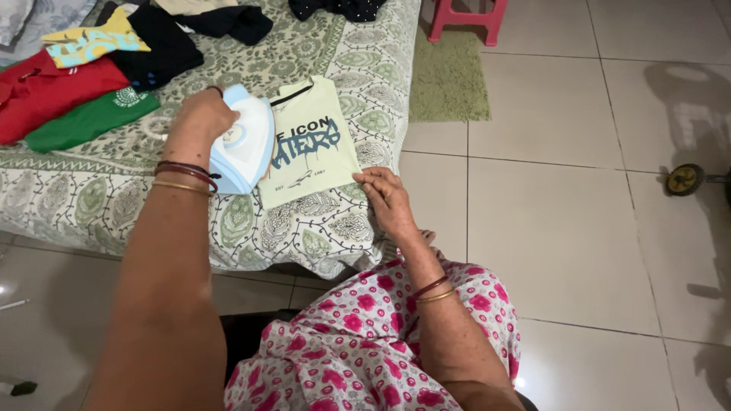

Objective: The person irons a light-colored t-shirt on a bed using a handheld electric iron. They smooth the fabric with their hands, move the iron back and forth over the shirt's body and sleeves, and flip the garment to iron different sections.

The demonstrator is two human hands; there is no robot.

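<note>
Several clothes [84,76] (folded) lie beside iron [245,144] and shirt [308,144].

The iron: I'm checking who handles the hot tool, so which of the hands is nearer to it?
Left. The left hand grips the iron from above; the right hand rests on the folded shirt's lower right corner, apart from the iron.

Pale blue iron [245,144] rests on folded yellow-green T-shirt [312,144].

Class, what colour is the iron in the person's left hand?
Pale blue and white iron, seen best in the head view.
</note>
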